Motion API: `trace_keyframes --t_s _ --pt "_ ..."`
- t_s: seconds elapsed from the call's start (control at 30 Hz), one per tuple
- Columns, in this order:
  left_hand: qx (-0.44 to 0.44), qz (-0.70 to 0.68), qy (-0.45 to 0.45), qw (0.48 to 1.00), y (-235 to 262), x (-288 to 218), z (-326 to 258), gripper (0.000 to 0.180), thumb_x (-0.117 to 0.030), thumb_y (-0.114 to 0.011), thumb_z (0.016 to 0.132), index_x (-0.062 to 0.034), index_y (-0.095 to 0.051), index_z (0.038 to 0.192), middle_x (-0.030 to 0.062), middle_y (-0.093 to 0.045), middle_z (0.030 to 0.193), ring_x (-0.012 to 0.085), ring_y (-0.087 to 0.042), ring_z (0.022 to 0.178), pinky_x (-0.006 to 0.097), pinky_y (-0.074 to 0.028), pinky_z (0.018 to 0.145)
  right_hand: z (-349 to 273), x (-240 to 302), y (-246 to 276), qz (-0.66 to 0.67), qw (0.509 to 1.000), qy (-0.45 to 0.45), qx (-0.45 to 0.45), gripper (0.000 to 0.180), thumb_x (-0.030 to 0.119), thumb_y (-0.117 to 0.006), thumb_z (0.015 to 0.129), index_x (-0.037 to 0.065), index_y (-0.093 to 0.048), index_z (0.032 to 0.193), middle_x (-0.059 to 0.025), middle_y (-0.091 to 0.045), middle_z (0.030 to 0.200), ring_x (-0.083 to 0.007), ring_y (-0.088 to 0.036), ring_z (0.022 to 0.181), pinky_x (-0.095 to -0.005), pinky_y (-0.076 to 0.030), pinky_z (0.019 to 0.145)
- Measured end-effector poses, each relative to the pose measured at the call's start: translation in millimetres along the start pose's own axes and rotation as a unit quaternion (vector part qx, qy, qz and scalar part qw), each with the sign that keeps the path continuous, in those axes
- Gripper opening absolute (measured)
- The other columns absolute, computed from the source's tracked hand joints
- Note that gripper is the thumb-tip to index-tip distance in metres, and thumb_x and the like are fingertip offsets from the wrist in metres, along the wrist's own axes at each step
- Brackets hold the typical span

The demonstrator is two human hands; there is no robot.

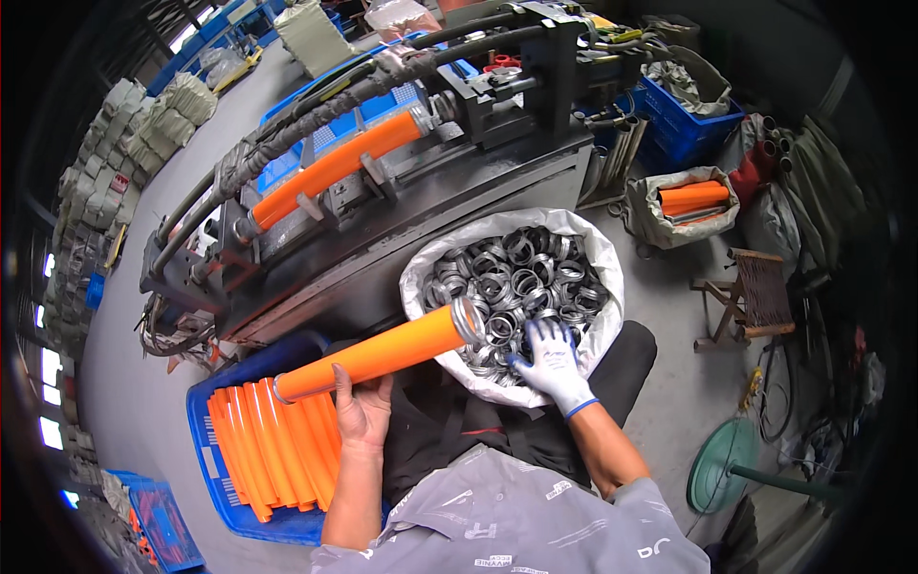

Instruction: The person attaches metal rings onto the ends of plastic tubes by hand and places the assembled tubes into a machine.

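Note:
My bare left hand [361,411] holds an orange tube [382,355] from below near its left end, thumb up along the side. The tube slants up to the right, with a metal ring [468,321] at its far end, over the sack's edge. My right hand [552,364], in a white glove with dark fingertips, lies on a heap of grey metal rings [521,282]. Its fingers are stretched out and apart, the tips partly among the rings. The rings fill a round white woven sack [608,258] in front of me.
A blue crate [202,421] of orange tubes [277,440] stands at my left. Ahead is a machine bench [382,234] with another orange tube [335,170] clamped in it. To the right are a sack of orange pieces [693,198], a wooden folding stool [751,297] and a green round base [722,464].

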State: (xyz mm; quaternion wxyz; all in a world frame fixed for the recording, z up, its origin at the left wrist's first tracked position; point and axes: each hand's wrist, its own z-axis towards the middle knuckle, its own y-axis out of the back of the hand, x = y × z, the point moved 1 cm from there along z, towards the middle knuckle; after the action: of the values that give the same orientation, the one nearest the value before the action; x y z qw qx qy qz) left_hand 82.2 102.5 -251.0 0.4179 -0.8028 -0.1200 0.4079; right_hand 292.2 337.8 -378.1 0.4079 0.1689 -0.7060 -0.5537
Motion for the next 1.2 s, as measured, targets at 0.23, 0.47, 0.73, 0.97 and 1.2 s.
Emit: trace_keyframes --t_s 0.23,0.47,0.73,0.97,1.2 --pt "0.033 0.021 -0.039 0.999 -13 -16 40 0.026 -0.024 -0.067 0.097 -0.0080 -0.063 0.117 0.0077 -0.066 0.117 0.0230 -0.063 0.115 0.041 -0.058 0.097 6 2 -7 0.009 1.000 0.012 0.011 0.089 0.060 -0.060 0.086 -0.003 -0.041 0.146 -0.0236 -0.047 0.145 -0.0360 -0.038 0.140 -0.0506 -0.015 0.122" --pt "0.112 0.061 -0.071 0.989 -75 -29 145 0.036 -0.024 -0.067 0.097 -0.0055 -0.059 0.126 0.0086 -0.061 0.129 0.0233 -0.055 0.126 0.043 -0.042 0.111 6 2 0 0.028 0.999 -0.006 0.032 0.090 0.062 -0.058 0.086 -0.003 -0.042 0.146 -0.0215 -0.047 0.147 -0.0335 -0.038 0.141 -0.0499 -0.012 0.123" --pt "0.040 0.095 -0.148 0.984 -170 -69 277 0.060 -0.038 -0.078 0.087 -0.0147 -0.053 0.137 0.0066 -0.062 0.128 0.0265 -0.052 0.129 0.050 -0.031 0.111 5 -1 -10 0.028 0.999 0.014 0.002 0.090 0.061 -0.063 0.084 -0.002 -0.043 0.145 -0.0217 -0.049 0.144 -0.0354 -0.040 0.138 -0.0531 -0.016 0.121" --pt "-0.023 0.150 -0.084 0.985 -148 -45 317 0.052 -0.048 -0.080 0.083 -0.0257 -0.060 0.125 -0.0002 -0.066 0.124 0.0199 -0.055 0.126 0.047 -0.025 0.110 5 -1 -6 0.040 0.999 -0.001 0.018 0.093 0.063 -0.062 0.083 -0.002 -0.042 0.146 -0.0220 -0.047 0.146 -0.0362 -0.038 0.140 -0.0526 -0.014 0.122" --pt "-0.045 0.131 -0.062 0.988 -136 -40 332 0.054 -0.048 -0.079 0.083 -0.0225 -0.060 0.126 0.0024 -0.063 0.129 0.0223 -0.051 0.130 0.051 -0.019 0.116 7 -1 -8 0.043 0.999 -0.003 0.028 0.093 0.063 -0.062 0.084 -0.002 -0.040 0.147 -0.0222 -0.046 0.147 -0.0371 -0.037 0.140 -0.0529 -0.015 0.122"
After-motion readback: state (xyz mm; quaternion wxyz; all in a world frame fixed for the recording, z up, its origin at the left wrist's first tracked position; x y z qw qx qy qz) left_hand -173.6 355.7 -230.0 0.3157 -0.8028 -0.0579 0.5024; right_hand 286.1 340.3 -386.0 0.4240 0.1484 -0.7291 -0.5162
